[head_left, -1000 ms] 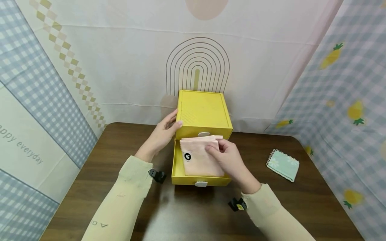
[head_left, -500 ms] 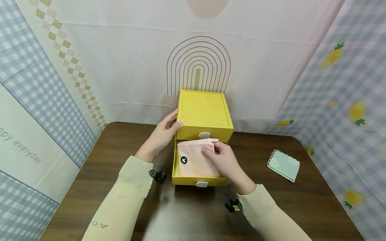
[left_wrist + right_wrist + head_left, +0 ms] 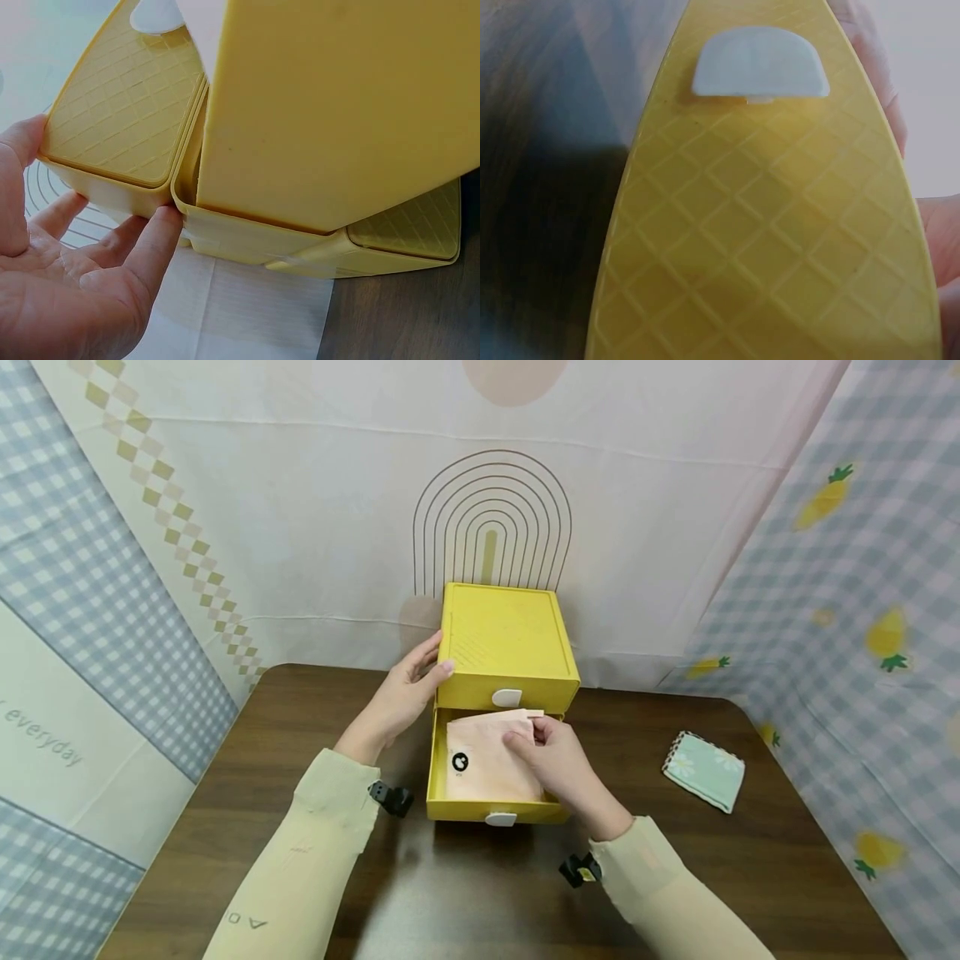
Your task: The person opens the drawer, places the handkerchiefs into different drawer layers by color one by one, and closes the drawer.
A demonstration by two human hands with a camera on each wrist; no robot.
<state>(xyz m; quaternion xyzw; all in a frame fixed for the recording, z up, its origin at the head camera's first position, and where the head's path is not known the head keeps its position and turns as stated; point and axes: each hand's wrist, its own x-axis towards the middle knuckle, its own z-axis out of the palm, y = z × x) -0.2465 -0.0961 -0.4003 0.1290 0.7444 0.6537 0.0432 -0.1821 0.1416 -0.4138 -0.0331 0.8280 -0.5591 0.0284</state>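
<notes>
My left hand [image 3: 401, 697] rests with straight fingers against the left side of the yellow drawer box [image 3: 506, 643], and my right hand [image 3: 551, 760] pinches the back edge of the pink folded cloth [image 3: 487, 760], which lies inside the open lower drawer [image 3: 450, 810]. I think the cloth must be pressed flat below the drawer rim, so no corner catches when the drawer closes. The box should be held firm against sliding on the table [image 3: 300, 735].
</notes>
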